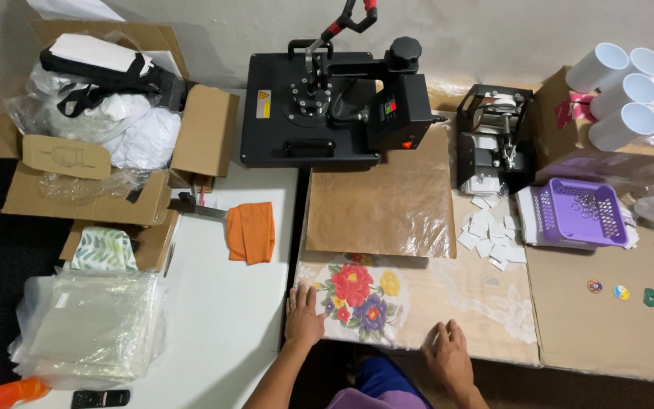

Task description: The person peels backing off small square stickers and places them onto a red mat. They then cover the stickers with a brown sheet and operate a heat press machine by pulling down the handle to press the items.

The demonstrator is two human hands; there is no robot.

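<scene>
**Both hands flat at the floral cloth, near edge of bench**

Left hand [303, 316]: open, fingers spread, palm down, pressing the left edge of the white cloth printed with red, yellow and purple flowers [359, 300]. Nothing gripped.

Right hand [446, 353]: open, fingers loosely extended, resting on the bench [486, 318] just right of the floral cloth, not touching it. Nothing held.

The floral cloth lies flat at the near bench edge, directly in front of the brown paper sheet [380, 193], which overlaps its far side.

Counts, relative to the floral cloth:
- One black flat heat press [327, 102], handle raised, behind the cloth beyond the paper sheet; a small yellow warning label on its top left.
- One smaller black press [493, 140], far right.
- Four white cylindrical mugs [622, 87] lying on a cardboard box, far right.
- One purple slotted plastic basket [580, 212], right.
- Three small round badges [621, 291], right.
- One folded orange cloth [251, 231], left.
- One stack of clear plastic bags [92, 326], far left.
- One open cardboard box of white fabric [107, 121], far left, behind.
</scene>
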